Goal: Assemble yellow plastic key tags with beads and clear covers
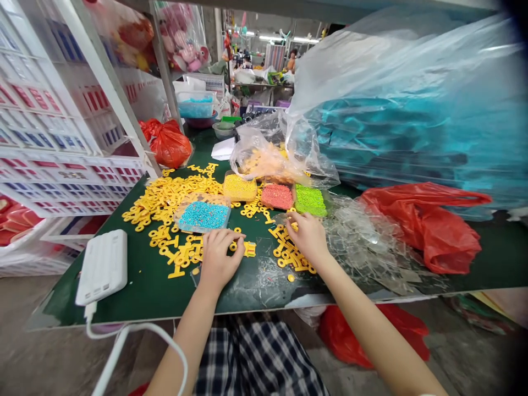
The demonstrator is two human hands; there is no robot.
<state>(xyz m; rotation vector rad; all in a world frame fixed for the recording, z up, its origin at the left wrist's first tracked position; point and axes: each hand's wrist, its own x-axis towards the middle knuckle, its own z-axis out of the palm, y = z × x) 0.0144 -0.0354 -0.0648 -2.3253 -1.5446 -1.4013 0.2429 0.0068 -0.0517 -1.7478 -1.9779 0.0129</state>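
Left hand [218,258]: fingers curved and closing downward, fingertips just beside a small beaded yellow square [249,249]; cannot tell whether they grip anything.
Right hand [307,237]: fingers loosely curled over flat yellow plastic shapes [289,250], touching or just above them; any hold is hidden.
Shapes: glossy rings and letter-like pieces, heaped loosely across the table, around both hands.
Surface: scuffed dark green board [140,291].
Beads: granular blue, yellow, coral and green blocks [203,216] in a row ahead of the hands.
Around: white ribbed power bank [102,267] with cable [136,330]; crinkled clear plastic scraps [371,242]; red plastic bag [429,228].
In the way: translucent bag [396,121] over teal material, bulging across the right side.
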